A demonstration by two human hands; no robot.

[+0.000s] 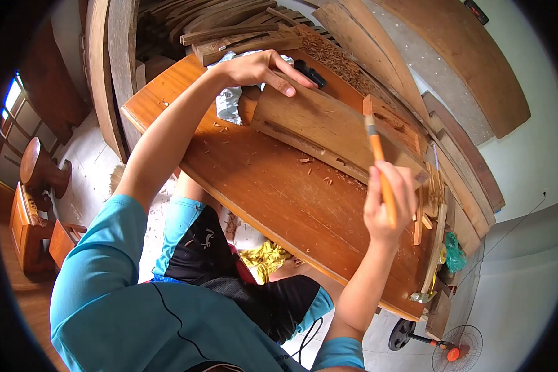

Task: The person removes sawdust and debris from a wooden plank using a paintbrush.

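Now | L hand on wood panel | R hand grips brush

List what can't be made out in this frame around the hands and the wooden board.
Head view only:
- Crumpled cloth: partly hidden by the left hand and the wooden board.
- Paintbrush: handle end hidden inside the right hand.
- Black object: too small to identify.
- Floor fan: distorted near the fisheye edge.

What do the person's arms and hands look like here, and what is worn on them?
Both arms are bare from the short turquoise sleeves down. The left hand and right hand wear no gloves; no watch or rings show.
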